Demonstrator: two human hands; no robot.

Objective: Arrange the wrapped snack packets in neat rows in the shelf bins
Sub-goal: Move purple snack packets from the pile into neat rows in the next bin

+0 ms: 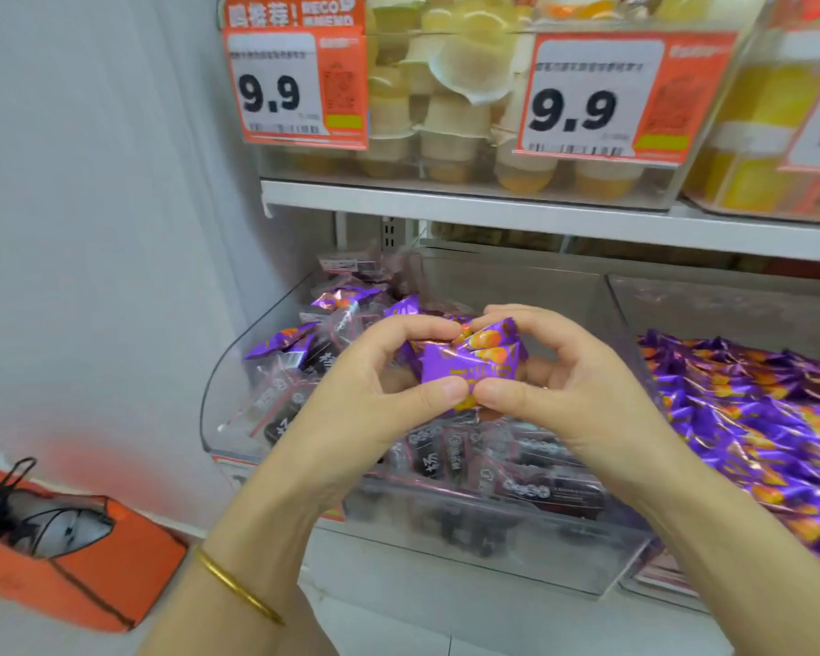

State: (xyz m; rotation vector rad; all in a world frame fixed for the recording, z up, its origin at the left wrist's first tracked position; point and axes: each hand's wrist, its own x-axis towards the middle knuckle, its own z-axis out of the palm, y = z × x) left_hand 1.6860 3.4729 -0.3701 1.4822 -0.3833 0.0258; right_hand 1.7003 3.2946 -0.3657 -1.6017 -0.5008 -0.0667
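A purple snack packet point(467, 359) with orange pictures is held above the left clear bin point(223, 395). My left hand point(370, 385) pinches its left side between thumb and forefinger. My right hand point(559, 371) pinches its right side the same way. Below it, the left bin holds dark wrapped packets point(488, 459) at the front and loose purple packets point(337, 303) at the back left. The right bin point(730, 295) is filled with purple packets point(753, 409) lying in rows.
A white shelf point(493, 208) above carries clear bins of jelly cups point(446, 120) with orange 9.9 price tags point(299, 87). A grey wall stands at the left. An orange box point(114, 570) with black cords sits on the floor at the lower left.
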